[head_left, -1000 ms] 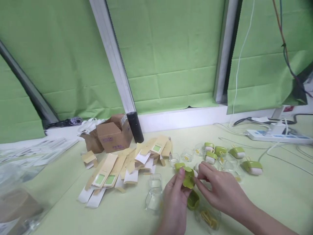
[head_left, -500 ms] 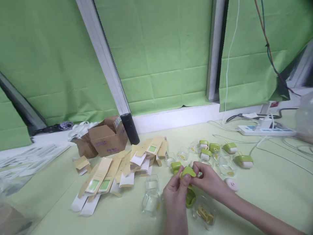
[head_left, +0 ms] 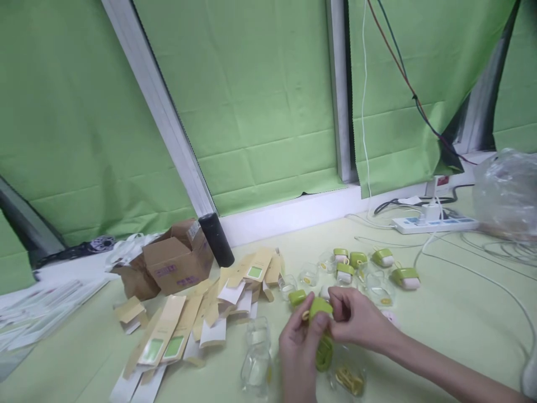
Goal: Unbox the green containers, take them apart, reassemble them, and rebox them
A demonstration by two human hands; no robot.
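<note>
My left hand (head_left: 297, 350) is closed on a small green plastic cap (head_left: 320, 307), with a yellow loop (head_left: 306, 316) at its left side. The fingers of my right hand (head_left: 361, 316) are pinched together against the cap's right side. Just below lies another green shell (head_left: 324, 355), hollow side showing. Beside it stands a clear container (head_left: 350, 378) holding yellow cord-like loops. Past my hands are several small green-and-white cases (head_left: 344, 273) and a loose green cap (head_left: 297, 297). A pale pink-white piece (head_left: 391, 318) is partly hidden behind my right forearm.
Clear plastic shells (head_left: 255, 366) lie left of my hands. Farther left are a pile of cardboard sleeves (head_left: 180, 322), an open carton (head_left: 178, 266) and a black cylinder (head_left: 216, 240). A power strip (head_left: 436, 224), cables and a clear bag (head_left: 507, 196) occupy the right.
The view has swung a little to the right and up. Both hands still hold the green cap, which is turned so that its yellow loop now shows on the left.
</note>
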